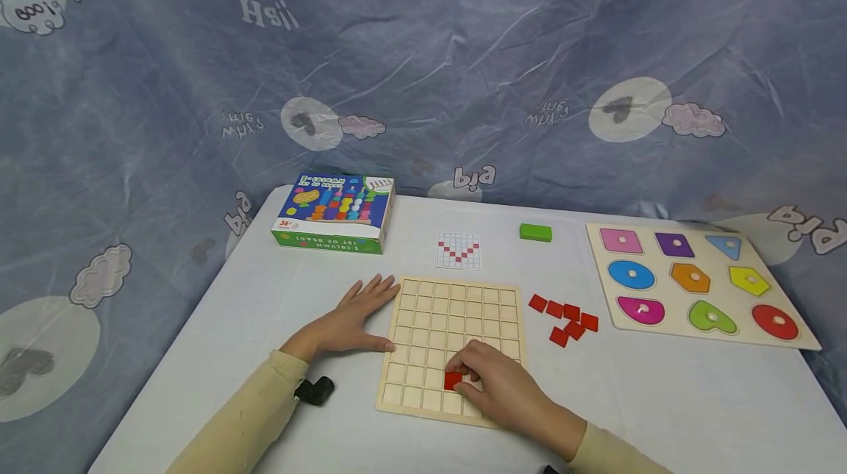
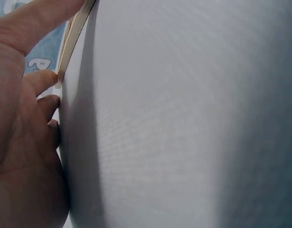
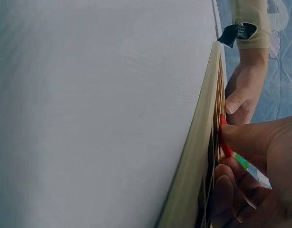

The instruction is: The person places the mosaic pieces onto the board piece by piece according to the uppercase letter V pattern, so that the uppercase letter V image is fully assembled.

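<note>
Pinching thin red sq. tile (image 1: 453, 381)

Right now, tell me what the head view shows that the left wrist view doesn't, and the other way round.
Only the head view shows the right hand pinching a red tile over the grid board, plus the loose red tiles, the pattern card, the green block and the shape puzzle.

Only the left wrist view shows the palm side of the left hand; the head view shows its back.

Both share that hand at the grid board's edge, the white tabletop and the printed blue backdrop.
</note>
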The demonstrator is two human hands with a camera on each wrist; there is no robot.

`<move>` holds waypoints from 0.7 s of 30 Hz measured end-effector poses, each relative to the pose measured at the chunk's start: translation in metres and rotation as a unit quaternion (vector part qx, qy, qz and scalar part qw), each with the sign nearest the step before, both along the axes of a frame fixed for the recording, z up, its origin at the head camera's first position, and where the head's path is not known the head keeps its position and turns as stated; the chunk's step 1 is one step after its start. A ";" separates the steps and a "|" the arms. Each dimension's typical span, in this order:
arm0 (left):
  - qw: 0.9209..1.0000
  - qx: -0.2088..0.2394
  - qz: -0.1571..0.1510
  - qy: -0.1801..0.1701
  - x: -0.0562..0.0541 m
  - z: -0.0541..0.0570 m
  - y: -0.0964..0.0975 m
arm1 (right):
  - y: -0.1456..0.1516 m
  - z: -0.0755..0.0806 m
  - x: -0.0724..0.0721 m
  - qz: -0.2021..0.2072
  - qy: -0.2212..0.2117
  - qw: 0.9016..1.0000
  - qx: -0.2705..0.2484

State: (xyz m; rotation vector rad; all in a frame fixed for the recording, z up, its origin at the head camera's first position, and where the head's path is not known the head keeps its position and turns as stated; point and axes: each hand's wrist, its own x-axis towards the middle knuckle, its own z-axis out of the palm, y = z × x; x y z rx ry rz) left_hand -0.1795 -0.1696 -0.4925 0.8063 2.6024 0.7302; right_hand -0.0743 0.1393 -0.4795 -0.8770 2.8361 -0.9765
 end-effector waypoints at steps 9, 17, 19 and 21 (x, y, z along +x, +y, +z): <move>1.000 0.002 0.001 -0.001 0.001 0.002 0.001 | 0.000 0.001 0.000 0.008 0.006 1.000 0.000; 1.000 -0.003 0.002 -0.008 0.001 0.004 0.002 | 0.000 0.001 0.001 0.010 0.007 1.000 0.018; 1.000 -0.005 0.002 -0.008 0.001 0.003 0.002 | 0.000 0.001 0.001 0.010 0.010 1.000 0.020; 1.000 -0.006 0.002 -0.006 0.001 0.002 0.001 | 0.000 0.001 0.001 0.011 0.013 1.000 0.020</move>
